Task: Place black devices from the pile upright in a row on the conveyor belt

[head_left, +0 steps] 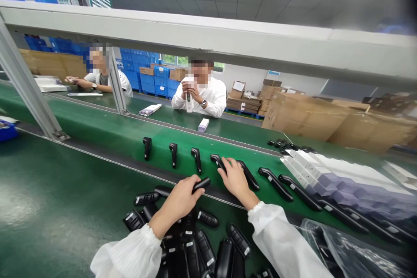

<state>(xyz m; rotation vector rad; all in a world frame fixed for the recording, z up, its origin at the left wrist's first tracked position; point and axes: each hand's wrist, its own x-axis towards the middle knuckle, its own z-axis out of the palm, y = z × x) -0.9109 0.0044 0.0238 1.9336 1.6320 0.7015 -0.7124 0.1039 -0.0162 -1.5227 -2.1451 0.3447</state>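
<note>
My left hand is closed round a black handheld device, one end of which sticks out past the fingers. It is above a pile of similar black devices, many with small white labels. Over the green strip beyond, my right hand has its fingers stretched and apart. Its fingertips are at an angled black device in a spaced row; whether they press on it I cannot tell. Another device lies partly behind this hand. More of the row stretches left, to an upright-looking black device, and right.
White boxes are stacked at the right, near a clear plastic bag. A metal post and an overhead beam frame the bench. Across it, a person holds a white device; another person sits farther left.
</note>
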